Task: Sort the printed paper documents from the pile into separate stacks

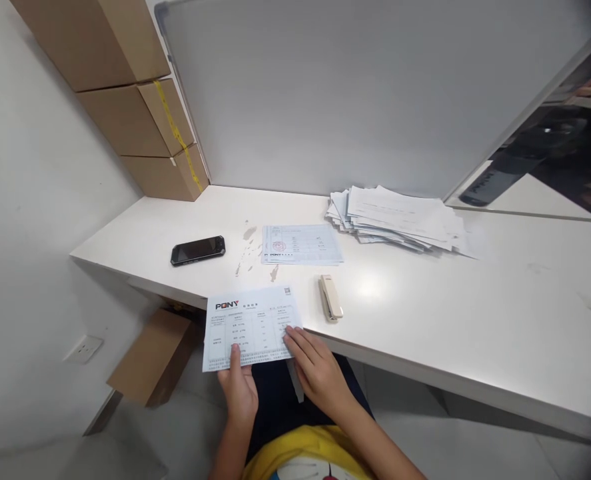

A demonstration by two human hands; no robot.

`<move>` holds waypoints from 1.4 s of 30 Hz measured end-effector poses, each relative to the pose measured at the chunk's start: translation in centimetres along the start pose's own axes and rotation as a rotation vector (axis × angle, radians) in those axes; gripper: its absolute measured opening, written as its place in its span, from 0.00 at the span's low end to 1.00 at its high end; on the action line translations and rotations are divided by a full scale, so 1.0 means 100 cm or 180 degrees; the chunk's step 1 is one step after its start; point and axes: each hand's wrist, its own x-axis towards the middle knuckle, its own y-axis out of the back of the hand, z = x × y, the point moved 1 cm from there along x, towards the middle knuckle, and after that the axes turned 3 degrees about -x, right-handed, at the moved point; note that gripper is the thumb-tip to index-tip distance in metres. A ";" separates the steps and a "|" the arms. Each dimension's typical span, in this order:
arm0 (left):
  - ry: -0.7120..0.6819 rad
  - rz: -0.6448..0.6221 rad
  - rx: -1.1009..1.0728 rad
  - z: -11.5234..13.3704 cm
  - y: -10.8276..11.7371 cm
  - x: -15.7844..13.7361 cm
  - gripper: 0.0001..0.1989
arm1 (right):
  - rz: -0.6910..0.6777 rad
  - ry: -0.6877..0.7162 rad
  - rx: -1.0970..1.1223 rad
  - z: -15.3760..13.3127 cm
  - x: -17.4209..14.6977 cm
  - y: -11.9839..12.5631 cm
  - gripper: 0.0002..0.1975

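Note:
A printed sheet headed "PONY" is held at the table's front edge, its lower part out over my lap. My left hand grips the bottom edge, thumb on top and the other fingers hidden beneath. At the lower right corner, my right hand has its fingers closed together over the paper; its thumb is hidden. Whether this is one sheet or several cannot be made out. Right of it, a beige stapler rests near the table edge. Behind lie similar printed papers, one with a red round stamp.
A messy pile of papers lies at the back by the grey partition. The black phone is at left on the white table. Cardboard boxes are stacked in the left corner; another cardboard box sits below the table.

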 end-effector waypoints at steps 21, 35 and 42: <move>-0.0410 -0.0478 0.0283 0.025 -0.025 0.000 0.30 | 0.0494 -0.2661 0.3479 0.003 0.054 0.035 0.15; -0.1482 -0.1519 0.1957 0.020 -0.038 0.133 0.25 | 0.1342 -0.2125 0.2734 0.040 0.074 -0.005 0.13; -0.1538 -0.1521 0.1618 0.028 -0.045 0.121 0.31 | 0.0997 -0.2076 0.2558 0.045 0.077 -0.009 0.15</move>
